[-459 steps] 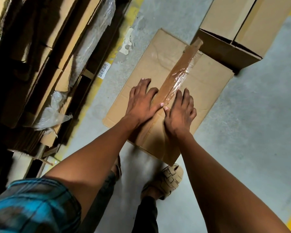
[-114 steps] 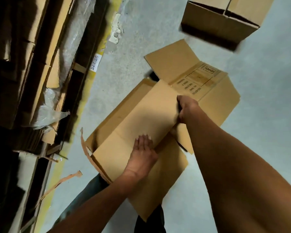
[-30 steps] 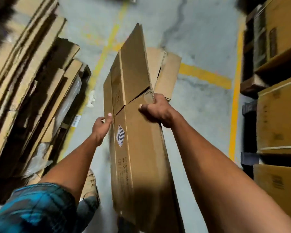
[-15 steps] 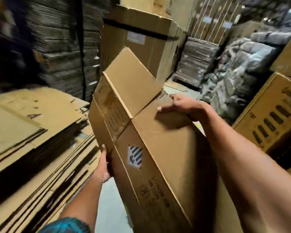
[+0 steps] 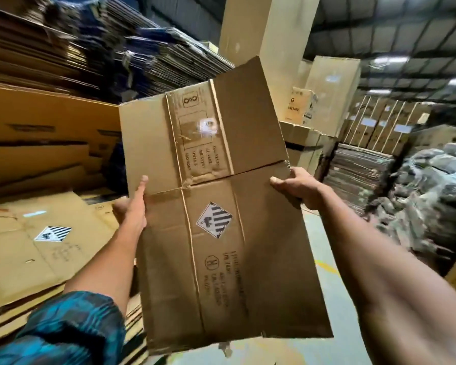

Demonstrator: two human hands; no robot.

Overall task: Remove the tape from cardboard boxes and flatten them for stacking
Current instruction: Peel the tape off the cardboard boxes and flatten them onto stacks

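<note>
I hold a flattened brown cardboard box (image 5: 221, 206) up in front of me, its printed face with a striped diamond label toward the camera. My left hand (image 5: 133, 206) grips its left edge at mid height, thumb on the front. My right hand (image 5: 295, 188) grips the right edge at the flap crease, fingers curled behind. The box's flaps stand straight up above my hands.
A low stack of flattened boxes (image 5: 37, 248) lies at the lower left, with tall piles of flat cardboard (image 5: 63, 48) behind it. A pillar (image 5: 263, 35), upright cartons (image 5: 332, 96) and wrapped bundles (image 5: 419, 201) fill the right. Bare concrete floor (image 5: 327, 259) runs under the box.
The box has turned from edge-on to face-on and risen higher. My left hand moved up along its left edge; the view lifted toward the stacks.
</note>
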